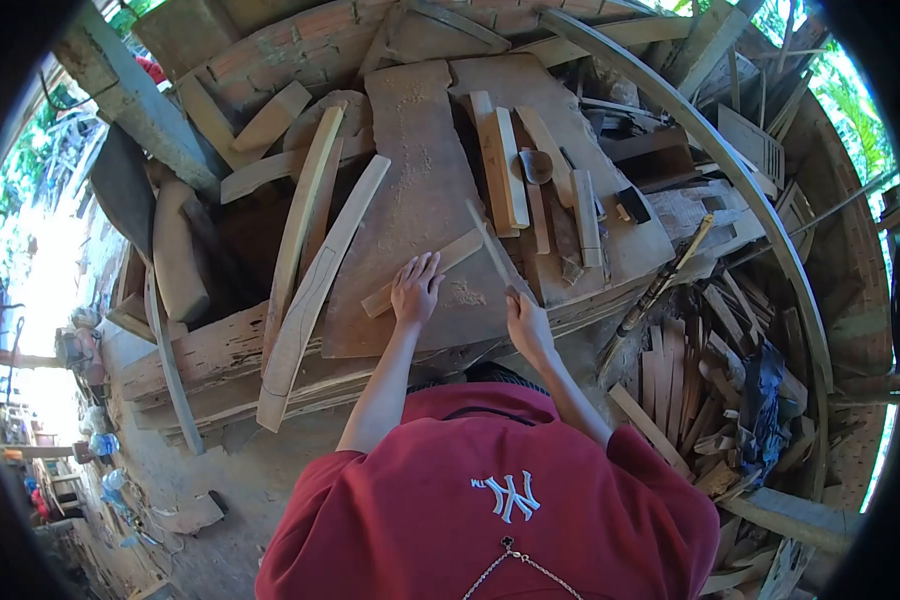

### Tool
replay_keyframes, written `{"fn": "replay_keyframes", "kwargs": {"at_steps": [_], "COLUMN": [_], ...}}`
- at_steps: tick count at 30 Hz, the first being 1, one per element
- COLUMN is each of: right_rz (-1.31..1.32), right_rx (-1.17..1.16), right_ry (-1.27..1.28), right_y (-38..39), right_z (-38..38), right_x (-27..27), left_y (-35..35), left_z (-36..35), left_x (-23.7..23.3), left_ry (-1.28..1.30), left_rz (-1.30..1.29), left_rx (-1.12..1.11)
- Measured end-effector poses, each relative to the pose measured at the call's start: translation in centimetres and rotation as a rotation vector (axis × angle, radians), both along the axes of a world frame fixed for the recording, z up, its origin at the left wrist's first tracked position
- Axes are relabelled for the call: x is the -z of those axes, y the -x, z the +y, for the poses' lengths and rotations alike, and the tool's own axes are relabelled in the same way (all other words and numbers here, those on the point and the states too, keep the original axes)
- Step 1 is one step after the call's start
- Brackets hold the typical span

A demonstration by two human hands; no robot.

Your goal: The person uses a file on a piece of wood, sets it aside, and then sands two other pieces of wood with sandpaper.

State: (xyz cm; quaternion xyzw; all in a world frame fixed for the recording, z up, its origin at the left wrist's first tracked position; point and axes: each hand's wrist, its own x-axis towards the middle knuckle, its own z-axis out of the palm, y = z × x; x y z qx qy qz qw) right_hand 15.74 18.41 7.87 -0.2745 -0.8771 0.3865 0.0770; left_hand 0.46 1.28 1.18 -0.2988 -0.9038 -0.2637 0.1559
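Note:
My left hand (417,290) lies across a short wooden strip (460,249), with its fingers bent over it and holding it down on the broad slab (410,190). In my right hand (528,325) is the handle end of a handsaw, the fingers closed around it. The narrow saw blade (490,245) slants up and left across the strip's far end. A small heap of sawdust (466,293) lies between my hands. To the left of my left hand, a long curved plank (320,290) bears pencil-like lines.
Several wood blocks (510,170) and a dark round-headed tool (536,167) lie beyond my right hand. A long curved strip (730,150) arches along the right. Offcuts (675,380) are piled below it. A brick wall (290,55) stands behind the bench.

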Motion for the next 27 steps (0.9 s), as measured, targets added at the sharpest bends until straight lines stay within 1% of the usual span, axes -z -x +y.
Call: {"fn": "replay_keyframes", "kwargs": {"at_steps": [3,9,10,13,16,19,22,25,27], "right_rz": [0.063,0.060,0.061,0.065,0.045,-0.004,-0.040,-0.078,-0.072], "right_rx": [0.078,0.108,0.115,0.126,0.122,0.091,0.035,-0.020,-0.043], "right_ry": [0.019,0.024,0.023,0.012,-0.031,-0.074,-0.103,-0.123,-0.151], "right_y": [-2.8,-4.1,-4.1,-3.8,-3.7,-3.3,-2.3,-0.2,1.4], "right_z": [0.3,0.2,0.1,0.0,0.0,-0.2,-0.4,-1.2,-1.6], "right_x": [0.4,0.1,-0.1,-0.2,0.3,1.0,1.8,2.6,3.2], "left_y": [0.5,3.2,3.8,5.0,6.8,7.3,6.2,6.2,6.3], "left_z": [-0.2,-0.8,-1.1,-1.6,-1.8,-1.7,-1.9,-1.9,-1.8], "left_x": [0.2,-1.0,-1.6,-1.9,-1.1,0.1,0.1,-0.1,-0.1], "left_ry": [0.044,0.053,0.078,0.215,0.203,0.282,0.191,0.256,0.257], "left_rz": [-0.018,-0.297,-0.412,-0.299,-0.345,-0.267,-0.253,-0.323,-0.316], "left_rx": [0.009,0.132,0.143,0.156,0.248,0.181,0.218,0.181,0.170]}}
